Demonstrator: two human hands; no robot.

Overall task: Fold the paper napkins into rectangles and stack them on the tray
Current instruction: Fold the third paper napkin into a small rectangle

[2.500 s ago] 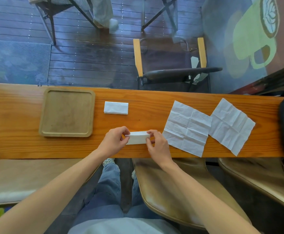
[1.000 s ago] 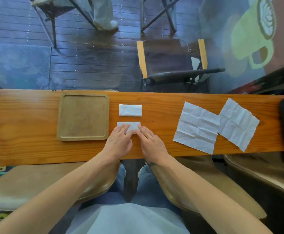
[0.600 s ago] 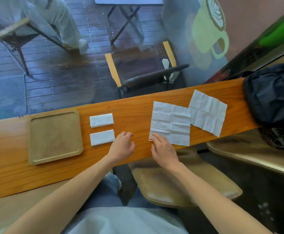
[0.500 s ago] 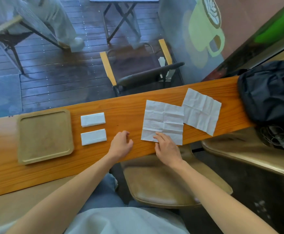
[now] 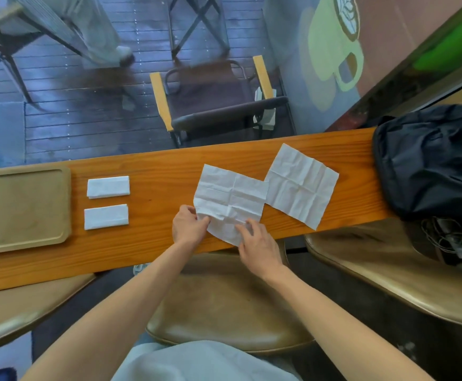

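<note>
Both hands are on the nearer unfolded napkin (image 5: 231,198), down at its near edge. The left hand (image 5: 188,226) comes in from the lower left, forearm stretched long across the seat below, knuckles up, thumb and fingertips closed in a pinch on the napkin's near-left corner, where the paper crumples and lifts a little. The right hand (image 5: 257,243) reaches in from the lower right, wrist slightly bent, fingers spread and laid flat on the near-right part of the same sheet, pressing it to the wooden surface (image 5: 155,243); nothing is gripped there, the palm faces down. The two hands sit near each other with a wrinkled flap of napkin between them, that flap reaching almost to the near edge of the surface.

The far-right corner of this sheet touches or just overlaps the second unfolded napkin (image 5: 301,187), which lies flat and creased, turned at an angle, beside a black bag (image 5: 430,158) at the right end.

Over on the left, two folded napkins lie side by side as neat rectangles: the far folded napkin (image 5: 108,187) and the near folded napkin (image 5: 106,216), apart from each other and just right of the tray (image 5: 23,207). The tray holds no napkins yet.
</note>
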